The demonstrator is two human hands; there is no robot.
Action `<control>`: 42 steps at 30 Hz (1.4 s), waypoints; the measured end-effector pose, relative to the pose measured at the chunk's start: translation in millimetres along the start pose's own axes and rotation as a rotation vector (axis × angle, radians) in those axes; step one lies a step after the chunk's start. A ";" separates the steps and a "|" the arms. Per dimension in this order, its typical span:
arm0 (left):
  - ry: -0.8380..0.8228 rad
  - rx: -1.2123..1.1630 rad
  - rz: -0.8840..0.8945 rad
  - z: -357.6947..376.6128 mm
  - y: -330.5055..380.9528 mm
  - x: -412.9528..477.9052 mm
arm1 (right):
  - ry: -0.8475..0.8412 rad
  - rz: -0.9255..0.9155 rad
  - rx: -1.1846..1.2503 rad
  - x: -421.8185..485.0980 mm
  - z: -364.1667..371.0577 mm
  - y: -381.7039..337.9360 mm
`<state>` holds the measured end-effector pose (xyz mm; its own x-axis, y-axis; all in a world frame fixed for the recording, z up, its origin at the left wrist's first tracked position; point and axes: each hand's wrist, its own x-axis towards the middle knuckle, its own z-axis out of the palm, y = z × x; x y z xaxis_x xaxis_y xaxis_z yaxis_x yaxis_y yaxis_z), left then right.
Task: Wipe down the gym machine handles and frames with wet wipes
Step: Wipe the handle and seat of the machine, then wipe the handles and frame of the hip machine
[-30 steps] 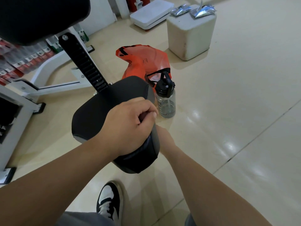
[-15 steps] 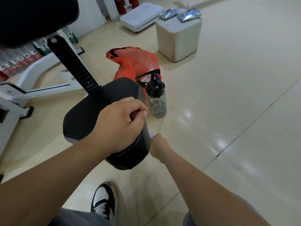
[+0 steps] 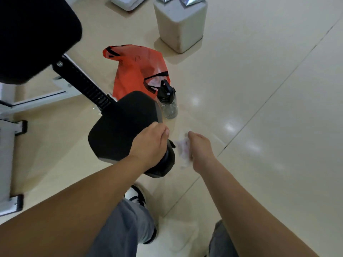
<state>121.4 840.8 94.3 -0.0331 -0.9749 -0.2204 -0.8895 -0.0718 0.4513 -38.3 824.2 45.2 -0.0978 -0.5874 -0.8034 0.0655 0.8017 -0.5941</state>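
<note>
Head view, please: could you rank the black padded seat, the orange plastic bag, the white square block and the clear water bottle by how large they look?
1. Black padded seat, nearest the camera.
2. Orange plastic bag and white square block: too alike to rank, and the block is cropped.
3. Clear water bottle.

Glossy cream tiled floor (image 3: 259, 89), light glare, white block (image 3: 181, 25), orange bag (image 3: 135, 71)

Glossy cream tiled floor (image 3: 269, 127), dark grout lines. Frame centre: orange plastic bag (image 3: 137, 71) lying flat, clear water bottle (image 3: 168, 104) upright at its lower edge. Top: white block (image 3: 181, 25). Left: white machine frame (image 3: 37, 98).
</note>
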 end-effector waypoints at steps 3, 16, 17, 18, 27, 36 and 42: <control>-0.189 -0.191 -0.219 -30.1 19.1 -21.5 | 0.040 -0.057 -0.120 -61.2 -11.3 -38.9; -0.371 -0.438 -0.357 -232.1 183.2 -193.8 | -0.118 -0.117 -0.273 -348.0 -65.7 -184.9; -0.348 -0.518 -0.359 -250.9 201.7 -199.2 | -0.129 -0.136 -0.253 -368.5 -71.3 -193.7; -0.339 -0.622 -0.367 -270.1 221.1 -205.2 | -0.147 -0.144 -0.227 -388.7 -77.3 -200.7; -0.453 -1.266 -0.369 -346.3 302.8 -235.2 | -0.204 -0.193 0.201 -511.3 -143.3 -198.9; -0.913 -1.054 -0.085 -330.1 406.5 -276.1 | 0.409 -0.266 0.291 -622.7 -233.6 -130.5; -1.245 -0.740 0.169 -290.3 502.1 -389.0 | 0.591 -0.337 0.574 -725.3 -295.4 -22.4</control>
<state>-180.0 1122.7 657.7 -0.8188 -0.2001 -0.5381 -0.4148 -0.4418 0.7955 -262.2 1265.0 652.9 -0.6876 -0.5016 -0.5249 0.4129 0.3245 -0.8510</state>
